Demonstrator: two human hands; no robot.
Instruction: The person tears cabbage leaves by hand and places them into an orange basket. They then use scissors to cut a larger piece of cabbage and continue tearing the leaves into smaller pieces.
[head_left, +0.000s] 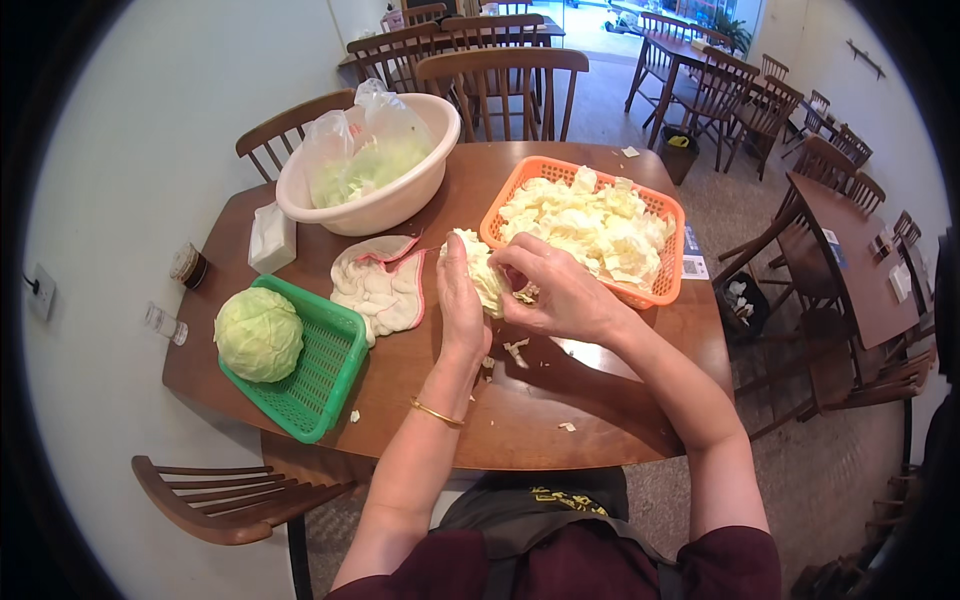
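Note:
A pale piece of cabbage (484, 279) is between my hands, above the middle of the wooden table. My left hand (463, 300) supports it from the left with an upright palm. On its right side, my right hand (551, 289) pinches at the leaves with bent fingers. Just beyond my right hand is an orange plastic basket (670, 255) filled with torn cabbage leaves (592, 221). To the left, a whole green cabbage (259, 335) rests in a green plastic basket (330, 382). Small leaf scraps (516, 352) lie on the tabletop near my wrists.
A large pale plastic basin (367, 214) holds bagged leaves at the back left. A crumpled cloth (379, 289), a tissue box (272, 238), a dark-filled jar (188, 266) and a small clear container (166, 324) are on the table's left side. Wooden chairs (502, 64) stand around.

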